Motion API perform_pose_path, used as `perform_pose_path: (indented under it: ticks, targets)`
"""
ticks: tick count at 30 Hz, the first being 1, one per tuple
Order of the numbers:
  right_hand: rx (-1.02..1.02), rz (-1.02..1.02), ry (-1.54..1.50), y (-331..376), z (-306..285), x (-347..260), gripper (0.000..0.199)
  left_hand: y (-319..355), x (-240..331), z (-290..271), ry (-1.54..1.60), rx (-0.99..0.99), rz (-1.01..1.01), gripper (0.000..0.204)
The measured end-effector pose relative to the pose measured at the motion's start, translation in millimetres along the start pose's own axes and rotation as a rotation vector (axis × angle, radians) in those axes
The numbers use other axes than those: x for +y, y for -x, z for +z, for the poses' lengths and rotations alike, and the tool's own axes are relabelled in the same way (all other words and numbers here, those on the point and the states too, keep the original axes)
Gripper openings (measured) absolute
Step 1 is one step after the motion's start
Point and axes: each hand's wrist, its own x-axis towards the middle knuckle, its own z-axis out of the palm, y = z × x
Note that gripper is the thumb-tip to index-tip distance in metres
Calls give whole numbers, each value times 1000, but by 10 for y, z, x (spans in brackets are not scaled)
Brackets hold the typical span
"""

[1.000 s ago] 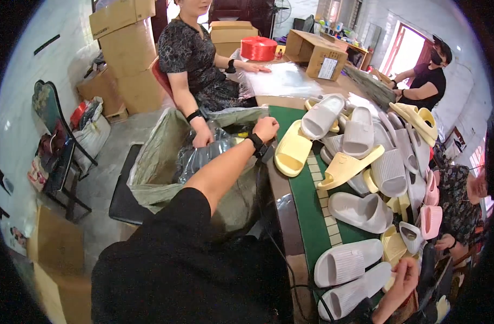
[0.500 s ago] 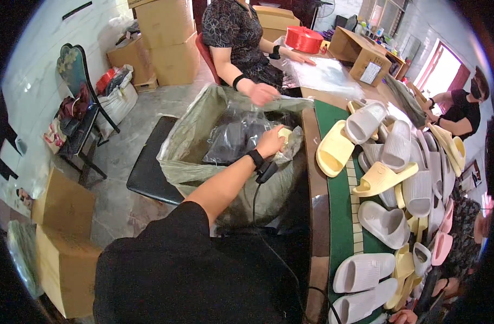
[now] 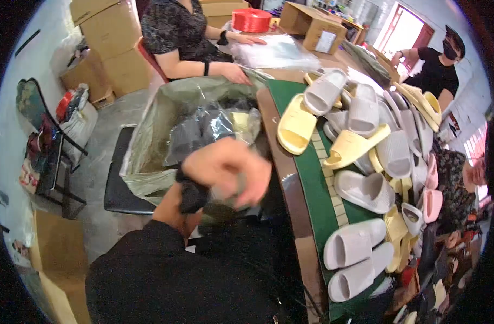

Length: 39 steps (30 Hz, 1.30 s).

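Observation:
My left hand (image 3: 231, 170), blurred by motion, hovers over the near side of a large pale green woven sack (image 3: 144, 146). The fingers look curled, but the smear hides whether anything is in them. Inside the sack lie clear-bagged dark slippers (image 3: 185, 137), and beside them a pale yellow bagged slipper (image 3: 240, 121). My right hand is out of the picture. Right of the sack, grey slippers (image 3: 365, 193) and yellow slippers (image 3: 298, 124) cover a table with a green mat (image 3: 312, 189). A single grey pair (image 3: 355, 254) rests at the near end.
Across the sack sits a co-worker (image 3: 174, 38), one hand at its rim, the other on clear plastic bags (image 3: 279, 51). A black stool (image 3: 122, 194) stands left of the sack. Cardboard boxes (image 3: 114, 48) are stacked behind. Another person (image 3: 431, 67) works at the far right.
My left hand has pulled back from the yellow bagged slipper toward me, leaving it in the sack. The co-worker's hand has lowered to the sack's rim. The view has swung right.

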Motion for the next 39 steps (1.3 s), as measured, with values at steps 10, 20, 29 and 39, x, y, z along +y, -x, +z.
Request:
perform_pose_path:
  ticks: [10, 20, 29, 39]
  targets:
    - [-132, 2, -26, 830, -1020, -1181, 19, -667, 970, 474, 235, -952, 503, 30]
    - [-194, 29, -344, 1031, -825, -1720, 21, -1533, 767, 886, 450, -867, 775, 17]
    - [-236, 134, 39, -67, -294, -248, 13, -1893, -717, 1275, -649, -280, 49, 43]
    - [-600, 306, 940, 56, 7, 1699, 13, -2150, -2294, 2035, -910, -376, 18, 47]
